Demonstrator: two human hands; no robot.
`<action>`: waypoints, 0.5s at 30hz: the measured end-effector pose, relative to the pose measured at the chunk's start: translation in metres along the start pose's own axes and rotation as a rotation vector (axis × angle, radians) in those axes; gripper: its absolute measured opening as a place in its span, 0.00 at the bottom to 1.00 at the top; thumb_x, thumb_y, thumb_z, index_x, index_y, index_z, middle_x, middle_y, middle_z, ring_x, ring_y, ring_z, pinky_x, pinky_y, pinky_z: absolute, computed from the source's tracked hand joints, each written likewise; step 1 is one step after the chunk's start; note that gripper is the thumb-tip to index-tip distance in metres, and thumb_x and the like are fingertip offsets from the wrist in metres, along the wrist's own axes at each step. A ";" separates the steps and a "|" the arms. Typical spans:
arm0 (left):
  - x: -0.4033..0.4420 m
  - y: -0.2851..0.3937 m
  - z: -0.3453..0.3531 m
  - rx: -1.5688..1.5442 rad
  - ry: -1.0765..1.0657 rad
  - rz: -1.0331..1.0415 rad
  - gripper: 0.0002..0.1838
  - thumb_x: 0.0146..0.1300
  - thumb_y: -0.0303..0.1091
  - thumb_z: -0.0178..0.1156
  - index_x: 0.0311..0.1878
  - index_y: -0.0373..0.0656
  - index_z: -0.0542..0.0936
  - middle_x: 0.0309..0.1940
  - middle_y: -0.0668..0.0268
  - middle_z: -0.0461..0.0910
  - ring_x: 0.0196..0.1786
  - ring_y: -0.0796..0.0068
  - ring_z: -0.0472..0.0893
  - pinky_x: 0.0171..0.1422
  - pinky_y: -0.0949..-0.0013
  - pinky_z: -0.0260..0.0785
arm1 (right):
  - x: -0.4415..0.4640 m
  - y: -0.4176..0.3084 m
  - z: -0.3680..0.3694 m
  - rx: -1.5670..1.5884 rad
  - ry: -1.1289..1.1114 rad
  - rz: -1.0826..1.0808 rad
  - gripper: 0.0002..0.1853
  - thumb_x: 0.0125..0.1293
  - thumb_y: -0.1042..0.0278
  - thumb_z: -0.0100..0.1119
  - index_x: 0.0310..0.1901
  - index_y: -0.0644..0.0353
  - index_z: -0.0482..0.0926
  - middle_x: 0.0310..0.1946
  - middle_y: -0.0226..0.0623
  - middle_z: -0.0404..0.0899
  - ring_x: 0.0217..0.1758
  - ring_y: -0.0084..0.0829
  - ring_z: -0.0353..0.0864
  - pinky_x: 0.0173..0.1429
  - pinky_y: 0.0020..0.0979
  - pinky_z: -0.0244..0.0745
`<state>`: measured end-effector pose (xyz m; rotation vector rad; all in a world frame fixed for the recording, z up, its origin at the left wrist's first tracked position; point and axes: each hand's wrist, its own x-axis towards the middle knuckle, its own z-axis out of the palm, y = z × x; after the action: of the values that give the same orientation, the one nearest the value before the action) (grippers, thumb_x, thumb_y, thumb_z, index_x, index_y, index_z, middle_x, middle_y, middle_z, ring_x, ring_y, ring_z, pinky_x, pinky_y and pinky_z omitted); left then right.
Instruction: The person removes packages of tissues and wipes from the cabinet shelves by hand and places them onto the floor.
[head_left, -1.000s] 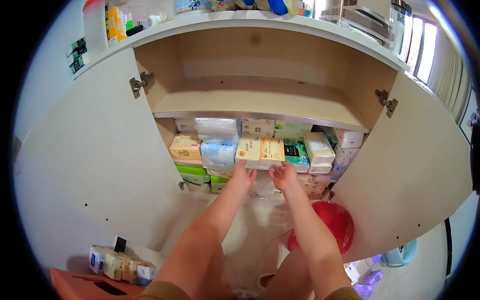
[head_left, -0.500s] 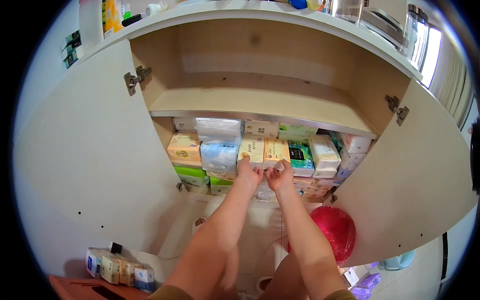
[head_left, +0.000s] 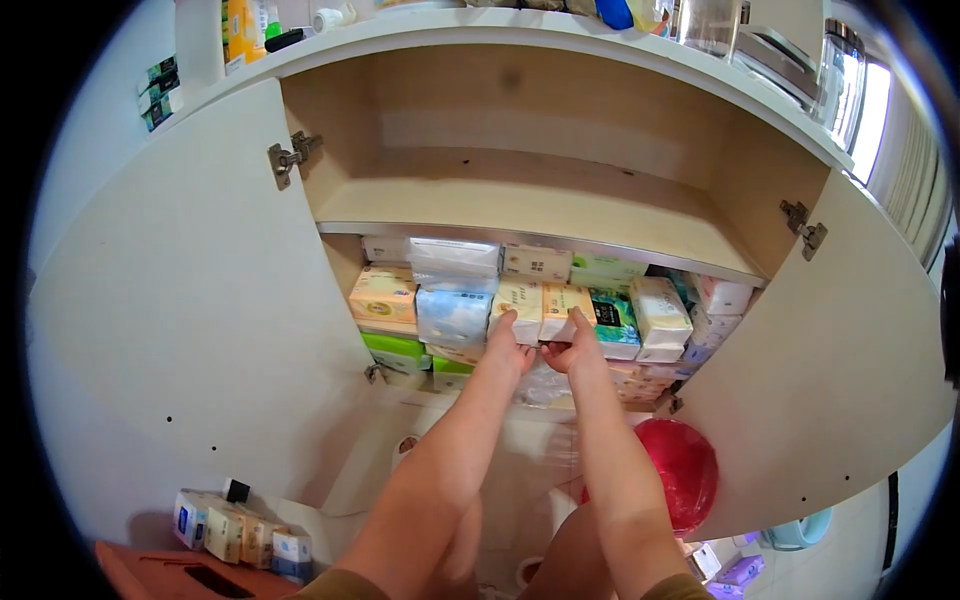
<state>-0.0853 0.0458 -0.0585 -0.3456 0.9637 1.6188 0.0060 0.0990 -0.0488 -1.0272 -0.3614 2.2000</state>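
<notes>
At the far left, a white door [head_left: 190, 300] is standing open, and below it small packs [head_left: 225, 535] are standing in a row beside an orange container [head_left: 140, 572]. Inside the cupboard [head_left: 545, 110], under the upper shelf [head_left: 540, 185], an orange pack [head_left: 383, 293] is sitting next to a blue pack [head_left: 455, 318], with green packs [head_left: 395, 348] lying lower down. Next, the left hand [head_left: 510, 345] is gripping a cream pack [head_left: 516, 297] by its front, its thumb resting on the face and its other fingers curling at the lower edge. Just beside it, the right hand [head_left: 573, 350] is gripping a yellow pack [head_left: 562, 298] the same way. Both packs are standing side by side in the row. A teal pack [head_left: 617, 328] and a white pack [head_left: 660, 308] are following. In front, a red basin [head_left: 685, 475] is resting near purple packs [head_left: 740, 573] and a pale blue tub [head_left: 802, 530], while the right-hand door [head_left: 800, 390] is hanging open.
</notes>
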 end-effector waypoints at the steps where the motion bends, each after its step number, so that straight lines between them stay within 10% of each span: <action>1: 0.000 0.000 -0.001 -0.004 -0.021 0.012 0.19 0.45 0.52 0.54 0.40 0.56 0.70 0.36 0.78 0.70 0.40 0.81 0.66 0.42 0.72 0.54 | 0.003 -0.001 -0.001 0.000 -0.003 0.003 0.28 0.44 0.43 0.57 0.40 0.56 0.66 0.36 0.35 0.62 0.40 0.31 0.59 0.46 0.33 0.60; 15: -0.035 0.001 -0.008 0.157 0.005 0.061 0.27 0.42 0.53 0.54 0.46 0.52 0.66 0.44 0.71 0.66 0.49 0.75 0.62 0.54 0.64 0.48 | -0.027 -0.004 -0.007 -0.060 -0.036 -0.118 0.27 0.42 0.52 0.53 0.44 0.58 0.64 0.40 0.35 0.63 0.43 0.30 0.62 0.51 0.34 0.55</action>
<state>-0.0781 0.0161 -0.0394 -0.2139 1.1072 1.5862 0.0252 0.0838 -0.0360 -0.9735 -0.4948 2.1155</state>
